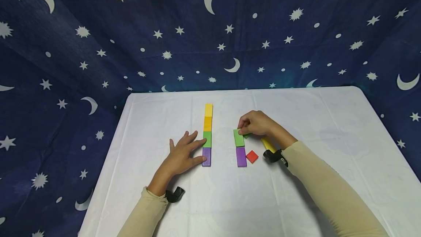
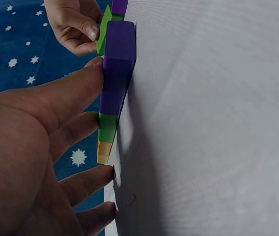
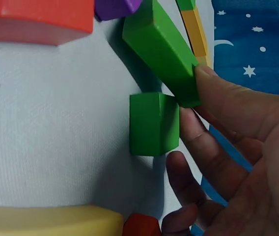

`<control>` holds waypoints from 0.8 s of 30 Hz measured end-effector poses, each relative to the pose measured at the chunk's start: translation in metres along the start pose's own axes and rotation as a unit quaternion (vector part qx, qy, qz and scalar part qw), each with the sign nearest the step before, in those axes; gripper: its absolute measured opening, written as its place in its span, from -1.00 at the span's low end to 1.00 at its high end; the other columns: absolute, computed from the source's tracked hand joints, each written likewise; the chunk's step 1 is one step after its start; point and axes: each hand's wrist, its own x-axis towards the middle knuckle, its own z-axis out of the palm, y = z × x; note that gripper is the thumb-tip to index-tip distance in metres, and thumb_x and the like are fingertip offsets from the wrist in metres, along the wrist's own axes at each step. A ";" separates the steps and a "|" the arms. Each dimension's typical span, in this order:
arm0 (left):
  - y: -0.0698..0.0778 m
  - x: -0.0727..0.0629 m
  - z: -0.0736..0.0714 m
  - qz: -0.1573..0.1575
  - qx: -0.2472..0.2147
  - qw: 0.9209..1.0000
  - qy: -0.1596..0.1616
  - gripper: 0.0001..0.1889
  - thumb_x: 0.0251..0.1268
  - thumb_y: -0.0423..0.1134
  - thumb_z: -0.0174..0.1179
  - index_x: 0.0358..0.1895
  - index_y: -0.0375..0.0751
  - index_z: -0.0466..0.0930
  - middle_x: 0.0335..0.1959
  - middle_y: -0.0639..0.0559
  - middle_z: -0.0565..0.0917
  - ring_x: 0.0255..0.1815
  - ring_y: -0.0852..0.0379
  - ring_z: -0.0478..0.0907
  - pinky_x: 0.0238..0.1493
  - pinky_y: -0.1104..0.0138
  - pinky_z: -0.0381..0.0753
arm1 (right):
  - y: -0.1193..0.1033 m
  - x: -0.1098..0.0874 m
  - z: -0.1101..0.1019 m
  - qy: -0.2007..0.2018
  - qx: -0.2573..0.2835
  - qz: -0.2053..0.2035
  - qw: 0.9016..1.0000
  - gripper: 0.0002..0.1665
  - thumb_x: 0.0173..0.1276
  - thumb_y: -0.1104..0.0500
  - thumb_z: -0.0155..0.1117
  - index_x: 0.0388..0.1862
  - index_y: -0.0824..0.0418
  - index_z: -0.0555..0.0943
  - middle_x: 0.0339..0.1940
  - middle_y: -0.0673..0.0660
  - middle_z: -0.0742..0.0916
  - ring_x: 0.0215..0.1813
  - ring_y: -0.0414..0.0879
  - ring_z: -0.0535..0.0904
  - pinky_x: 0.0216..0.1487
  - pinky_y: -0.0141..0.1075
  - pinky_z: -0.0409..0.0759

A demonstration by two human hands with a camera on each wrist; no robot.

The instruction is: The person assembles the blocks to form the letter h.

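My right hand (image 1: 258,123) pinches one end of a green block (image 1: 239,138) between thumb and fingers. In the right wrist view the held block tilts, its gripped end raised off the cloth. Its lower end is close to a purple block (image 1: 241,157) lying flat. A second green block (image 3: 152,125) stands just below my right fingers. My left hand (image 1: 181,156) has its fingers spread beside a straight row. Its thumb touches the row's purple block (image 1: 206,156) and its index finger the green block (image 1: 207,139). Two yellow-orange blocks (image 1: 208,117) continue that row away from me.
A red block (image 1: 252,156) lies turned at an angle beside the right purple block. Partly beneath my right wrist is a yellow block (image 1: 268,144), with a red-orange block (image 3: 142,225) by its end. White cloth covers the table (image 1: 223,204); a starry blue cloth (image 1: 197,17) hangs behind.
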 end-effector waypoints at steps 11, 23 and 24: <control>0.001 0.000 -0.001 -0.001 -0.001 1.000 -0.004 -0.34 0.23 0.19 0.39 0.41 0.21 0.53 0.61 -0.08 0.29 0.67 -0.27 0.04 0.36 -0.60 -0.28 | 0.004 -0.002 0.004 0.001 -0.018 0.010 1.000 -0.92 0.30 0.07 0.49 -0.28 0.02 0.76 -0.43 -0.06 0.73 -0.30 -0.13 0.54 -0.20 -0.26 0.46; -0.001 0.001 0.000 -0.001 0.001 1.000 -0.004 -0.34 0.22 0.19 0.39 0.41 0.22 0.53 0.60 -0.09 0.30 0.67 -0.27 0.05 0.35 -0.61 -0.26 | 0.007 -0.006 0.011 0.031 -0.048 0.000 0.998 -0.92 0.32 0.05 0.48 -0.33 0.00 0.74 -0.42 -0.05 0.70 -0.28 -0.10 0.50 -0.19 -0.23 0.43; -0.001 0.001 0.000 0.000 0.002 1.000 -0.003 -0.34 0.22 0.19 0.39 0.40 0.21 0.53 0.60 -0.09 0.30 0.67 -0.27 0.06 0.35 -0.61 -0.26 | 0.007 -0.006 0.011 0.036 -0.052 -0.004 0.998 -0.92 0.32 0.04 0.48 -0.30 0.00 0.75 -0.39 -0.05 0.72 -0.25 -0.09 0.52 -0.15 -0.21 0.45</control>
